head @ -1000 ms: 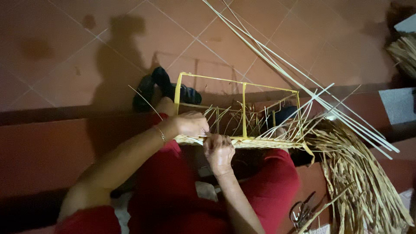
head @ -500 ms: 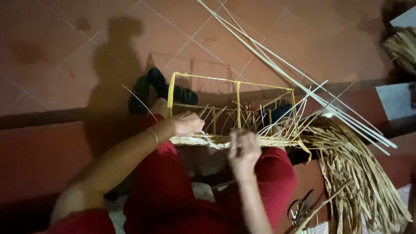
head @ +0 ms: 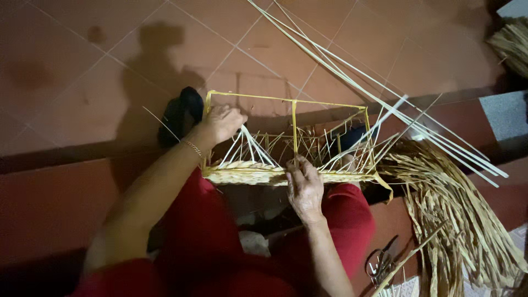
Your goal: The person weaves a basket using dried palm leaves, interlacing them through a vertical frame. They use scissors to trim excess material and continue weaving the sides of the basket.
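Observation:
A yellow rectangular wire frame (head: 293, 102) with a partly woven straw base (head: 253, 175) rests on my red-clad knees. Thin pale strips stand up from the woven edge. My left hand (head: 223, 124) is raised at the frame's left end and pinches a bunch of these upright strips. My right hand (head: 304, 187) presses on the woven edge at the middle, fingers around the frame's centre bar and weave. A thin bracelet (head: 192, 147) shows on my left wrist.
A pile of dried straw-coloured fibre (head: 462, 220) lies to the right. Several long pale strips (head: 385, 93) fan across the red tiled floor. Scissors (head: 379, 264) lie by my right knee. Dark footwear (head: 179, 115) sits beyond the frame.
My left hand has lifted from the woven edge to the frame's left end, drawing strips upward. My right hand has shifted along the woven edge to the frame's centre bar.

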The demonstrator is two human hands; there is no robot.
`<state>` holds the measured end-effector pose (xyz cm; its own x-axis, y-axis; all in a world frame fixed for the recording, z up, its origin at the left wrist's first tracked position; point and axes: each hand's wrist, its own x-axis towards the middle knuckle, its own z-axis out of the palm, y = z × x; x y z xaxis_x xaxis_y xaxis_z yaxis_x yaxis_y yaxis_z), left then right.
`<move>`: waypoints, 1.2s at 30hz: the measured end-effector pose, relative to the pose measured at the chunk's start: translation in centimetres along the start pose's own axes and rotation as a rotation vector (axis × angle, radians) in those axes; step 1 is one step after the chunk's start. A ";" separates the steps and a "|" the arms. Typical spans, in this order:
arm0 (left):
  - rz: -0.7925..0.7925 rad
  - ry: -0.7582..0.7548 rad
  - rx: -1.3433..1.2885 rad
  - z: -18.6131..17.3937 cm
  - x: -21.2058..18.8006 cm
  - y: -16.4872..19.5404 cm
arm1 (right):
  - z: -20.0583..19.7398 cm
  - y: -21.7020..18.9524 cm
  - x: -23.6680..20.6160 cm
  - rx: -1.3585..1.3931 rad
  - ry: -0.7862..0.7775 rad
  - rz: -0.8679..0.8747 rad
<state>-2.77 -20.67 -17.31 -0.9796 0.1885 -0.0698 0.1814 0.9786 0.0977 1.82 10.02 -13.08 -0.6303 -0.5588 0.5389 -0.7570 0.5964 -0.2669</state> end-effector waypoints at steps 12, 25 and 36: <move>-0.215 0.836 -0.573 -6.9 -16.6 4.6 | 3.0 -0.2 -1.9 0.100 0.045 0.190; -0.355 0.498 -1.173 4.4 -14.7 3.7 | 5.3 0.5 -1.4 0.247 0.056 0.401; -0.262 0.479 -0.740 3.0 -12.7 5.6 | 6.4 3.1 -2.6 0.707 0.027 0.561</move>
<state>10.92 -17.31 -18.82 -0.9427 -0.2476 0.2236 0.0088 0.6516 0.7585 0.03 9.59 -20.46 -0.9412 -0.2735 0.1981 -0.2747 0.2788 -0.9202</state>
